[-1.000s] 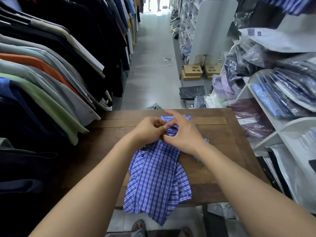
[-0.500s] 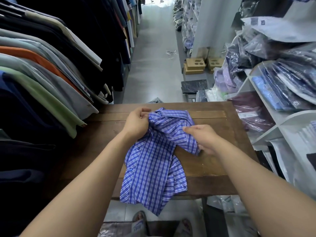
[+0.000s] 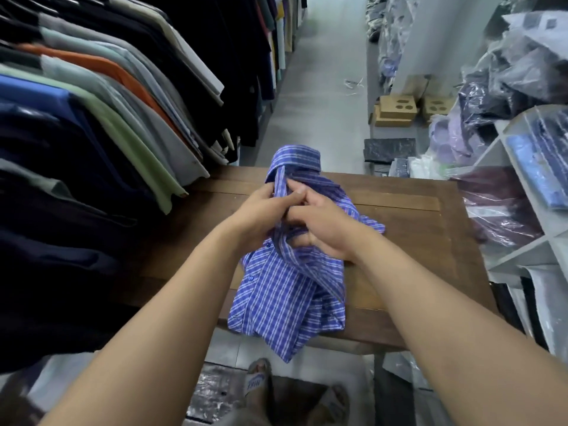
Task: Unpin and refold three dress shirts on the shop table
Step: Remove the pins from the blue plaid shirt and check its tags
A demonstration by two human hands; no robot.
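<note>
Wooden shop table (image 3: pixel 430 229) in a narrow aisle, my left hand (image 3: pixel 261 216) and right hand (image 3: pixel 322 229) pinched the blue plaid shirt (image 3: pixel 285 296) at its raised front, hem hung over the near edge, wood showed either side, white shelves (image 3: pixel 522 253) rightward held bagged shirts (image 3: pixel 504 210).

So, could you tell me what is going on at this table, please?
A person is working on a blue checked shirt at a wooden table. The left hand grips the buttoned front strip just below the collar, and the right hand holds the cloth beside it. The collar end is raised. The lower part lies on the table, with its hem over the near edge. No pin can be made out.
</note>
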